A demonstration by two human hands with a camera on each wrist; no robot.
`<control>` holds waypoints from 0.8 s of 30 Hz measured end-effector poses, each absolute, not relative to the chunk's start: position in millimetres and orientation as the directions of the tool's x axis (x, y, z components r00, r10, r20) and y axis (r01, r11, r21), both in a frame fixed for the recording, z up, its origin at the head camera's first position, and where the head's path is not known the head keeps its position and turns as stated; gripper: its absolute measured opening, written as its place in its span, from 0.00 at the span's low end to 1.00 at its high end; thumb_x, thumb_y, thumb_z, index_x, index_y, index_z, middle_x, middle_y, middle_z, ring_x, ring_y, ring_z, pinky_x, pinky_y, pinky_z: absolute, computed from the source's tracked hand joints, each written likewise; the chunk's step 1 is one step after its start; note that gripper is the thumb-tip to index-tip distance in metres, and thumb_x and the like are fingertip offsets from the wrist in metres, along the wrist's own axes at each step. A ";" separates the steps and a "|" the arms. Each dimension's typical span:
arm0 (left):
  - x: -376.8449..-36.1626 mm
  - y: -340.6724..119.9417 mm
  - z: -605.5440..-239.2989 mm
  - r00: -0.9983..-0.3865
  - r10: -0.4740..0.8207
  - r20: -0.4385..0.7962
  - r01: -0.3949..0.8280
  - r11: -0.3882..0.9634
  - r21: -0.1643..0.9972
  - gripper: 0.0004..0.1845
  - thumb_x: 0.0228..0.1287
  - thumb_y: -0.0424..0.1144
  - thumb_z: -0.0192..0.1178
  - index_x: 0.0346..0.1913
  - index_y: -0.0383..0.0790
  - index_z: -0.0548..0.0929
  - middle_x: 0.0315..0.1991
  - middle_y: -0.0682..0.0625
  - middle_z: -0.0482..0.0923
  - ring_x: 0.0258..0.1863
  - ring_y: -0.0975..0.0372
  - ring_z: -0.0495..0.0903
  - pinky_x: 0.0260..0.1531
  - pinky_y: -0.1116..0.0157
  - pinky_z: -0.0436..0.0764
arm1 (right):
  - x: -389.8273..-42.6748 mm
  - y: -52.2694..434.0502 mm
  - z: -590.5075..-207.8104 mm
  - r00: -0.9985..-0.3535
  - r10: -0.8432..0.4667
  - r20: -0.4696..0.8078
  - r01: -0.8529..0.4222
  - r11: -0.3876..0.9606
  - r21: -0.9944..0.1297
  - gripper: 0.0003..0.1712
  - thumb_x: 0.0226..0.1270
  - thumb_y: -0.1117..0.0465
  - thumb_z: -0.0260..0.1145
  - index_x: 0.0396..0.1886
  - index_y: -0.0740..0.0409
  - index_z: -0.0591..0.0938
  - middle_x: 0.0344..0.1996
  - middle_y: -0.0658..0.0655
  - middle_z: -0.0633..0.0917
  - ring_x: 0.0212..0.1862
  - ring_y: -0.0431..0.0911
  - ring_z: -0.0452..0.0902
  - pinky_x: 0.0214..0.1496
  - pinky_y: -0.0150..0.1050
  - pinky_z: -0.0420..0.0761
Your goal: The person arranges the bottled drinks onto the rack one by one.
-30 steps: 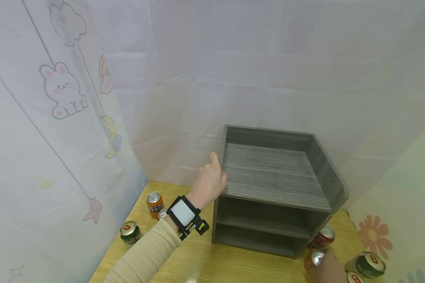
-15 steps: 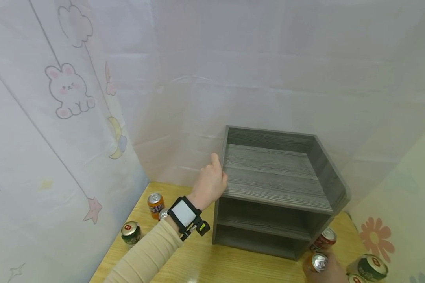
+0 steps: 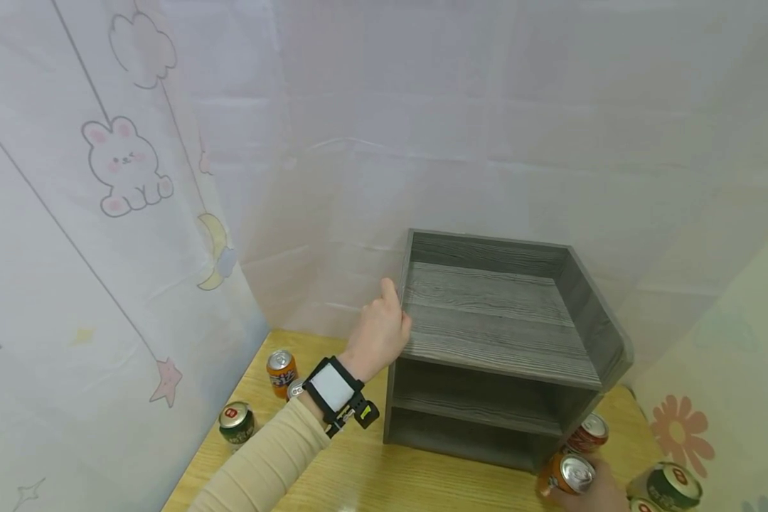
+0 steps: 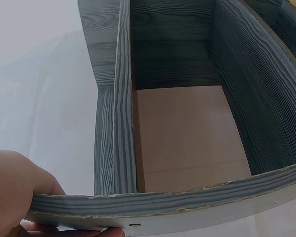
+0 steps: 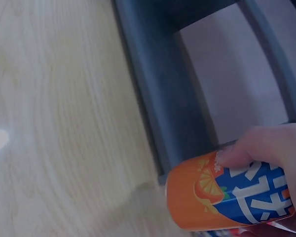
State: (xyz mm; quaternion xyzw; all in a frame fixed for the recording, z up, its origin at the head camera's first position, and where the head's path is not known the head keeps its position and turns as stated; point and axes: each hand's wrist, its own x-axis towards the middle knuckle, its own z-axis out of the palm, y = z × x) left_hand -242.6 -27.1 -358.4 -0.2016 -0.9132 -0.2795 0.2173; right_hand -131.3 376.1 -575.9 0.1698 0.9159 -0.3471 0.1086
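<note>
A grey wood-grain shelf unit [image 3: 486, 306] stands on the table, with a bare top board and lower compartments. My left hand [image 3: 379, 331] grips the edge of its left side; in the left wrist view the thumb side and the fingers lie on opposite faces of the board [image 4: 153, 205]. At the unit's lower right corner, my right hand [image 3: 600, 491] holds an orange soda can [image 3: 558, 472]. In the right wrist view, the thumb lies across the blue-and-white lettering of this can [image 5: 227, 195], which overlaps the shelf's front edge there. Part of the hand is cut off by the frame.
A red can [image 3: 590, 432] stands just behind the held can, beside the unit. Further right are a green can [image 3: 668, 486] and another can partly out of frame. On the left stand an orange can [image 3: 282, 372], a partly hidden can [image 3: 296, 388] and a green can [image 3: 237, 424].
My right hand has closed round the orange can and shifted it slightly left, tilting it toward the shelf unit. The left hand keeps its place on the unit.
</note>
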 end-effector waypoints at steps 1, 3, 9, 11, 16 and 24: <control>-242.7 -27.0 -358.4 -0.825 0.246 0.509 0.488 0.764 0.423 0.15 0.66 0.25 0.58 0.47 0.31 0.62 0.13 0.54 0.62 0.06 0.66 0.62 0.04 0.71 0.59 | -131.8 375.4 -574.4 -0.928 0.215 -0.304 0.363 0.699 -0.616 0.67 0.37 0.35 0.85 0.63 0.76 0.62 0.40 0.68 0.81 0.36 0.56 0.81 0.35 0.54 0.81; -242.9 -26.9 -358.5 -0.825 0.245 0.509 0.487 0.764 0.422 0.15 0.66 0.26 0.58 0.47 0.30 0.62 0.12 0.54 0.62 0.06 0.67 0.62 0.04 0.71 0.59 | -131.6 373.5 -571.0 -0.933 0.204 -0.298 0.352 0.695 -0.627 0.67 0.37 0.35 0.85 0.63 0.75 0.62 0.40 0.66 0.81 0.35 0.56 0.81 0.35 0.54 0.81; -244.2 -26.4 -359.7 -0.819 0.251 0.516 0.497 0.760 0.419 0.15 0.66 0.25 0.58 0.47 0.31 0.62 0.12 0.55 0.61 0.06 0.67 0.61 0.04 0.72 0.58 | -129.8 358.9 -549.3 -0.970 0.081 -0.230 0.229 0.624 -0.747 0.51 0.51 0.47 0.83 0.65 0.70 0.68 0.44 0.60 0.83 0.39 0.50 0.82 0.39 0.48 0.83; -244.7 -26.6 -360.3 -0.816 0.254 0.519 0.501 0.759 0.416 0.15 0.66 0.25 0.58 0.46 0.31 0.62 0.13 0.55 0.61 0.06 0.67 0.61 0.04 0.72 0.58 | -128.4 352.4 -541.1 -0.979 0.045 -0.198 0.184 0.610 -0.771 0.45 0.53 0.52 0.82 0.63 0.69 0.71 0.45 0.58 0.84 0.40 0.48 0.83 0.39 0.43 0.83; -245.9 -27.1 -361.6 -0.813 0.256 0.523 0.503 0.762 0.408 0.15 0.66 0.25 0.58 0.47 0.30 0.62 0.12 0.55 0.61 0.06 0.67 0.61 0.04 0.72 0.58 | -122.3 333.0 -520.5 -0.986 0.067 -0.155 0.159 0.675 -0.721 0.43 0.53 0.51 0.82 0.59 0.72 0.72 0.41 0.59 0.84 0.37 0.50 0.83 0.36 0.45 0.83; -246.9 -26.8 -362.1 -0.818 0.253 0.517 0.498 0.761 0.416 0.15 0.66 0.26 0.58 0.48 0.30 0.62 0.13 0.55 0.62 0.06 0.67 0.61 0.04 0.71 0.59 | -118.6 304.8 -495.6 -0.982 0.162 -0.102 0.189 0.731 -0.656 0.52 0.50 0.43 0.82 0.62 0.70 0.67 0.47 0.67 0.81 0.41 0.58 0.82 0.40 0.54 0.83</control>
